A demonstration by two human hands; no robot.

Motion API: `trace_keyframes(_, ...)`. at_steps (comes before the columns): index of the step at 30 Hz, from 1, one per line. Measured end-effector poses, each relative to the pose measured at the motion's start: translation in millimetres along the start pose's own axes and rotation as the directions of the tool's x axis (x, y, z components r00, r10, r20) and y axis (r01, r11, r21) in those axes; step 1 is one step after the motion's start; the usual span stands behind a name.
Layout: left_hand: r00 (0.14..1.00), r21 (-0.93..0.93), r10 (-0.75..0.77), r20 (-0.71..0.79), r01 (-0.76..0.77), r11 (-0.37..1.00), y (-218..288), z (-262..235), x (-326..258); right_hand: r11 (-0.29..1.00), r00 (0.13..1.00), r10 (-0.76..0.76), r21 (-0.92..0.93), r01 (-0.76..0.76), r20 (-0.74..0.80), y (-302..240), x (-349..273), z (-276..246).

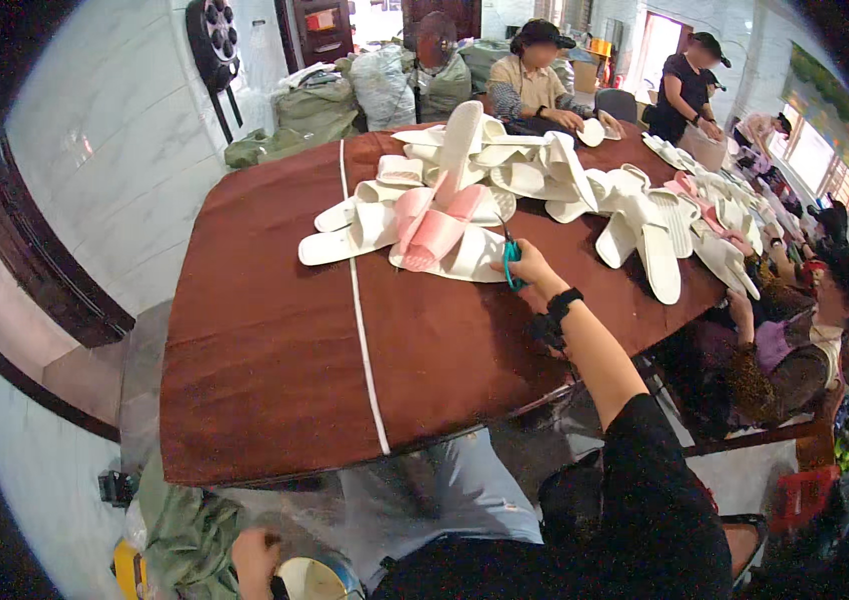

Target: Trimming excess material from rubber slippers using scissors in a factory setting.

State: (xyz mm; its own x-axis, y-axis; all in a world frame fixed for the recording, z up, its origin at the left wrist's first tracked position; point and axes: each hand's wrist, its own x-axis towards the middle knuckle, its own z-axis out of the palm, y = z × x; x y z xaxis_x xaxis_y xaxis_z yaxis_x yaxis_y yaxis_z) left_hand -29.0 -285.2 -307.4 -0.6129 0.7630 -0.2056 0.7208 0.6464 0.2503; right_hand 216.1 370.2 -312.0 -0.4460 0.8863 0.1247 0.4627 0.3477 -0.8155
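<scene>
My right hand (537, 268) is closed round teal-handled scissors (512, 264), whose dark blades point up and away over the table. Just beyond lie a pair of pink slippers (439, 238) and several white slippers (350, 238) in a loose heap. Low at the left, off the table, my left hand (256, 556) hangs beside a round pale container (311, 579). Its fingers are too dark and partly hidden to read.
A brown cloth with a white stripe covers the table (265, 340). More white slippers (657, 245) spread to the right. A person (535, 80) sits across, handling a white piece; others work along the right. Green sacks (315, 108) stand behind, and one sack (188, 545) lies near my left hand.
</scene>
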Motion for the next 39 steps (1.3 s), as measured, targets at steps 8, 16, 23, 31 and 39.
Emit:
trace_keyframes(8, 0.919, -0.511, -0.260, -0.298, 0.076, 0.856, 20, -13, -4, 0.981, 0.965, -0.174, 0.119, 0.153, 0.196, -38, -92, 38)
trace_keyframes(16, 0.911, -0.976, 0.365, 0.192, 0.138, 0.170, 170, 18, 66, 0.956, 0.801, -0.088, 0.277, -0.100, 0.592, -139, -268, 59)
trace_keyframes(23, 0.947, -0.970, 0.259, 0.189, 0.221, -0.099, 184, 53, 64, 0.896, 0.752, -0.294, 0.444, 0.002, 0.590, -167, -331, 69)
trace_keyframes(31, 0.987, -0.959, -0.083, 0.137, 0.111, -0.262, 144, 46, 56, 0.996, 0.619, 0.012, 0.044, -0.074, 0.785, -148, -329, 22)
trace_keyframes(39, 0.985, -0.984, -0.099, 0.138, 0.125, -0.130, 153, 42, 55, 0.935, 0.565, 0.061, 0.152, -0.322, 0.823, -96, -362, 65)
